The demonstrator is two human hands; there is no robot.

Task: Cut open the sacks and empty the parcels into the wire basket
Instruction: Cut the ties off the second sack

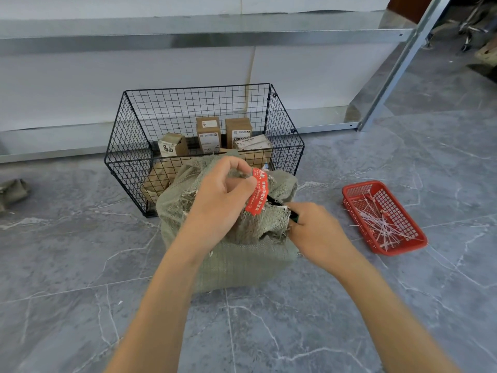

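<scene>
Woven green sack (242, 259), frayed mouth; cardboard parcels (208, 134) inside wire-grid basket (129, 146).

A red plastic tray (361, 185) at three o'clock holds white strips (376, 224) (tangled); a metal shelf (188, 39) spans twelve o'clock.

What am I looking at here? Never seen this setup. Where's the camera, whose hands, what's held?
There is no robot: these are a person's two bare hands, filmed by one wide-angle camera worn on the head, looking forward and down. The left hand pinches the bunched neck of a green woven sack that stands on the tiled floor, next to a red tag. The right hand grips a dark cutting tool pointed at that neck; its blade is hidden. Behind the sack stands a black wire basket already holding cardboard parcels. To the right lies a red plastic tray with white cut ties.
</scene>
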